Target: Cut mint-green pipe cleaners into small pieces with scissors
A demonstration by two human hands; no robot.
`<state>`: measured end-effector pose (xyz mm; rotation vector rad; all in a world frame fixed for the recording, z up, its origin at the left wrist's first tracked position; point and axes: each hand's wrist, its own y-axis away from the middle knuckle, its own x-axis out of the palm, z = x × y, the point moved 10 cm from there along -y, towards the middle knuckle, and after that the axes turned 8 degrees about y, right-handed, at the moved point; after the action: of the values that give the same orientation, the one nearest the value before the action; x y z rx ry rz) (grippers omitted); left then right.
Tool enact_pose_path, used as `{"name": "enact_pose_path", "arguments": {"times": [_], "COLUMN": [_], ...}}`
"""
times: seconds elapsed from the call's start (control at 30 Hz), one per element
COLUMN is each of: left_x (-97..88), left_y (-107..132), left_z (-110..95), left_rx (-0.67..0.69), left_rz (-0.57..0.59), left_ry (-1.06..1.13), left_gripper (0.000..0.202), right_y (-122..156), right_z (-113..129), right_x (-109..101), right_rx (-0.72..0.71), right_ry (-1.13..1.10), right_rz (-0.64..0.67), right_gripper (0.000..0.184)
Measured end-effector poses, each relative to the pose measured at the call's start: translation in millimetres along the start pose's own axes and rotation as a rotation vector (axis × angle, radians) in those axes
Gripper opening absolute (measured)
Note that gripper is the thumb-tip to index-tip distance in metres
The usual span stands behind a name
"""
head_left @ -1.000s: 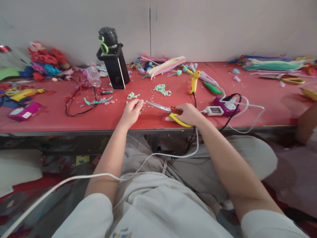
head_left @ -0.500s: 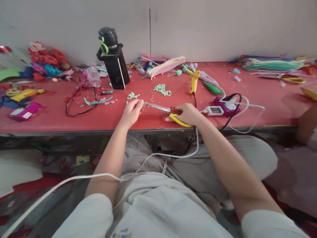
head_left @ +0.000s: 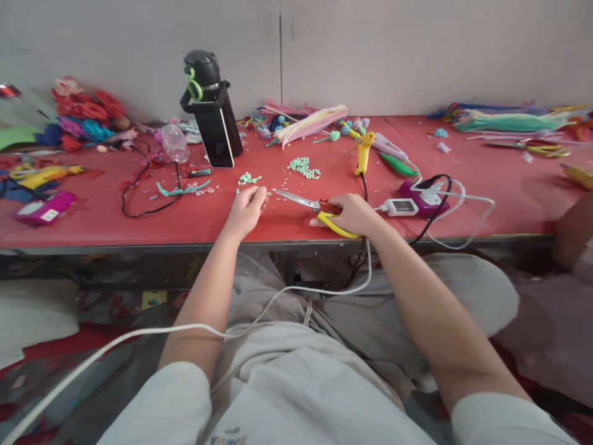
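Observation:
Close to the table's front edge, my left hand (head_left: 247,212) is closed in a pinch, with a tiny light-green tip showing at the fingertips. My right hand (head_left: 351,214) grips a pair of scissors (head_left: 299,199) by its yellow and red handles. The blades point left, their tips just short of my left fingers. Behind my left hand lies a small pile of cut light-green pieces (head_left: 249,178). A larger pile of similar pieces (head_left: 304,167) is farther back, beyond the blades. What else my left fingers cover is hidden.
A black bottle (head_left: 204,71) stands behind a phone-like black device (head_left: 215,139). Pipe cleaner bundles (head_left: 312,122) lie at the back. To the right are a yellow glue gun (head_left: 364,153) and a purple power strip (head_left: 426,201) with cables. A white cable (head_left: 287,289) crosses my lap.
The scissor tips have drawn slightly to the right, leaving a small gap from my left fingertips. Both hands otherwise stay nearly in place.

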<state>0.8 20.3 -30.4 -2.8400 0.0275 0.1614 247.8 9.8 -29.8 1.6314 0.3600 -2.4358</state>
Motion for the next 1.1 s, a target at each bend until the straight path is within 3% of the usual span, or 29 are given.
{"name": "enact_pose_path", "arguments": {"times": [1.1], "left_x": [-0.2], "left_y": [0.1], "left_z": [-4.2], "left_rx": [0.011], "left_rz": [-0.006], "left_ry": [-0.061], "left_gripper": [0.039], "right_y": [-3.1], "right_z": [0.9], "right_x": [3.4], "right_rx": [-0.033], "right_ry": [0.028], "right_rz": [-0.005], "right_gripper": [0.075]}}
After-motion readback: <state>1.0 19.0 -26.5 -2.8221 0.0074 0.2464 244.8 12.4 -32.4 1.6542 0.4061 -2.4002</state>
